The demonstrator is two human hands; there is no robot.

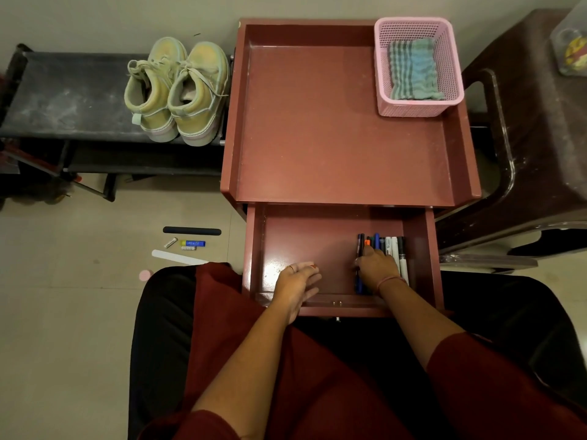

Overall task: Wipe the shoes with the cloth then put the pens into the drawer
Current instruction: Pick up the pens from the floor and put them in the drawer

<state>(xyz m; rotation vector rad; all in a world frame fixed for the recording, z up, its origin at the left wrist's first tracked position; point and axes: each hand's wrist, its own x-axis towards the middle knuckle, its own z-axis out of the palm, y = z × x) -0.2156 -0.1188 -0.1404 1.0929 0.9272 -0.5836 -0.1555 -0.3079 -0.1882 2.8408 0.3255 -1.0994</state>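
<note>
While the person is sitting with red cloth spread over the lap at the near edge, both bare arms are reaching forward into the open drawer (270, 236) of a reddish-brown side table (317, 128). The left hand (297, 281) is lying over the drawer's near front edge with its fingers relaxed and spread, grasping nothing. The right hand (376, 266) is resting on top of the pens (392, 246), which are lying side by side in the right part of the drawer — fingers curling down over them, though whether they are actually gripping any pen I cannot tell. The pens are pointing away from the person, with blue, orange, black and white caps showing beyond the knuckles.

On the floor to the left of the drawer, a few small items are lying: a white strip (178, 258), a blue and yellow tube (193, 243), and a dark bar (192, 231) just beyond them.

Farther off, the table's tray-like top is carrying a pink mesh basket (416, 108) in its far right corner, and the striped cloth (413, 69) is lying folded inside it. To the left of the table, the pale yellow-green shoes (178, 90) are standing side by side on a dusty black rack (63, 96), heels toward the person. A dark brown chair (524, 147) is standing to the right of the table.
</note>
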